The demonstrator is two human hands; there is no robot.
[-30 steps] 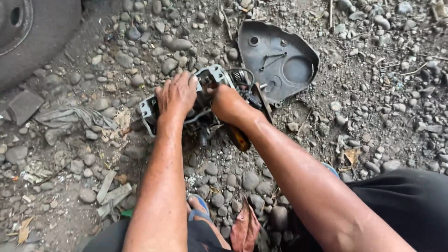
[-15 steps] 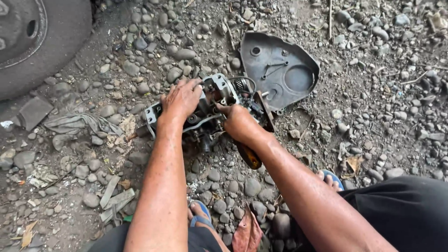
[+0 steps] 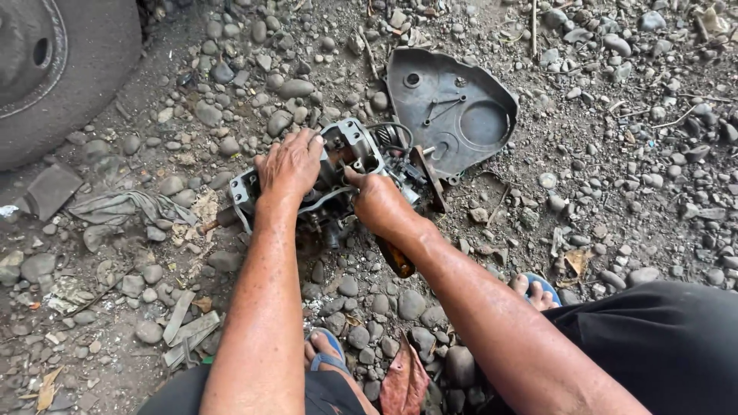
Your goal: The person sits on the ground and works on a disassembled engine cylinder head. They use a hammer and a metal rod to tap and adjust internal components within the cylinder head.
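we see no package, label or sign on this ground, only metal parts, stones and scraps. the ground [image 3: 615,192] is dark soil covered with grey pebbles.

our left hand [image 3: 290,163] lies palm down on top of the engine part [image 3: 338,173], a greasy metal assembly which sits in the middle of the view, a little toward 12 o'clock from our knees. the fingers are bent over its upper edge and press on it, so this hand is closed on the part in a loose grip. our right hand [image 3: 378,201] is at 3 o'clock of the left one and touches the same engine part from its right side; the fingers are curled around something there. a screwdriver handle [image 3: 396,259], brown and amber, sticks out under this hand toward 6 o'clock, but we cannot tell surely if the hand grips it.

at 1 o'clock of the engine part lies a grey metal cover [image 3: 453,111], flat, with its inner side up, almost touching the part. at 10 o'clock, well apart, a black tyre [image 3: 69,69] fills the corner. at 9 o'clock a dirty grey rag [image 3: 115,206] lies on the stones. near 7 o'clock there are small flat wood pieces [image 3: 188,330]. our feet in blue sandals [image 3: 327,355] stand at 6 o'clock.
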